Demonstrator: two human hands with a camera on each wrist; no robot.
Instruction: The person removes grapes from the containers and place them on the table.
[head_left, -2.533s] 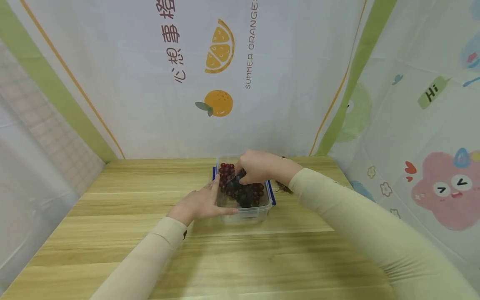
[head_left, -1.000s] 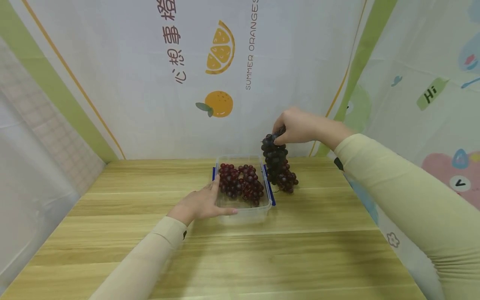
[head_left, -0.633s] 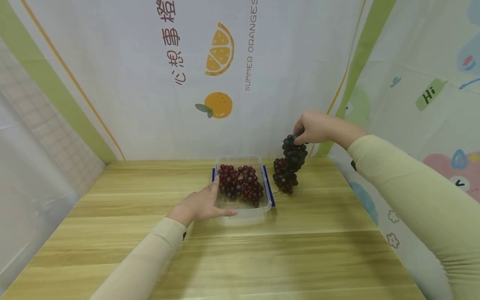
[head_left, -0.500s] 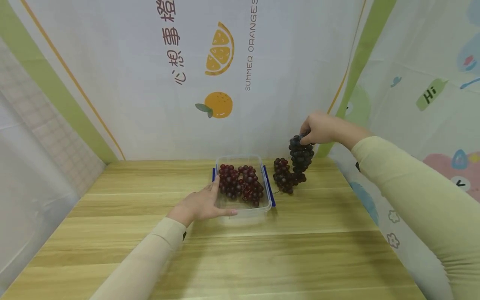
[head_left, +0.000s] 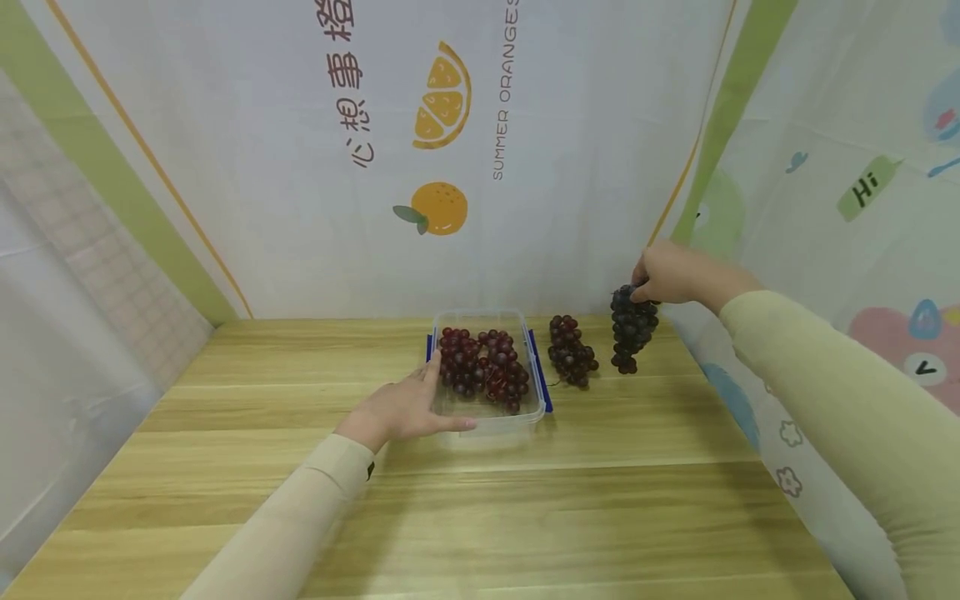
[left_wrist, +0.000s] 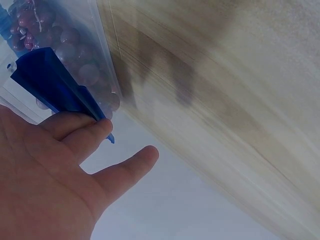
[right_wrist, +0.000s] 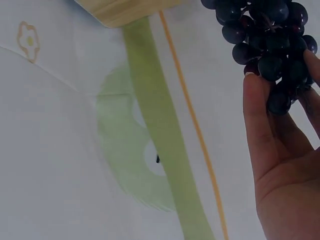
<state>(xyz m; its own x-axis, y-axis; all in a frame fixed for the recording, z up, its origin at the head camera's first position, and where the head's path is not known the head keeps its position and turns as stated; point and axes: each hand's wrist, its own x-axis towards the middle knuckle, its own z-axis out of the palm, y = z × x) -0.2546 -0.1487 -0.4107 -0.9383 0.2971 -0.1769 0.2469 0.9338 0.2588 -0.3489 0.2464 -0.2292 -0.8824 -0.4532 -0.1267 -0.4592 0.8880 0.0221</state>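
Observation:
At the table's back right, my right hand point(head_left: 675, 272) pinches the top of a bunch of dark grapes point(head_left: 633, 323), which hangs down close over the tabletop. Thumb and fingers surround its stem end in the right wrist view, where the dark berries point(right_wrist: 270, 42) fill the upper right. My left hand point(head_left: 397, 407) rests on the near left corner of a clear plastic box point(head_left: 487, 423), thumb along the front rim and fingers along the left side. Its fingers touch a blue side latch point(left_wrist: 52, 82) in the left wrist view. Red grapes point(head_left: 483, 367) lie inside the box.
A separate bunch of dark red grapes point(head_left: 573, 352) lies on the wooden table point(head_left: 480, 517), between the box and the held bunch. Another blue latch point(head_left: 542, 379) hangs folded out on the box's right side. Printed cloth point(head_left: 562, 167) rises behind the table and along both sides.
My right hand has lifted the dark grapes out of the box and carried them right, past the bunch on the table, now hanging lower. My left hand has stayed at the box.

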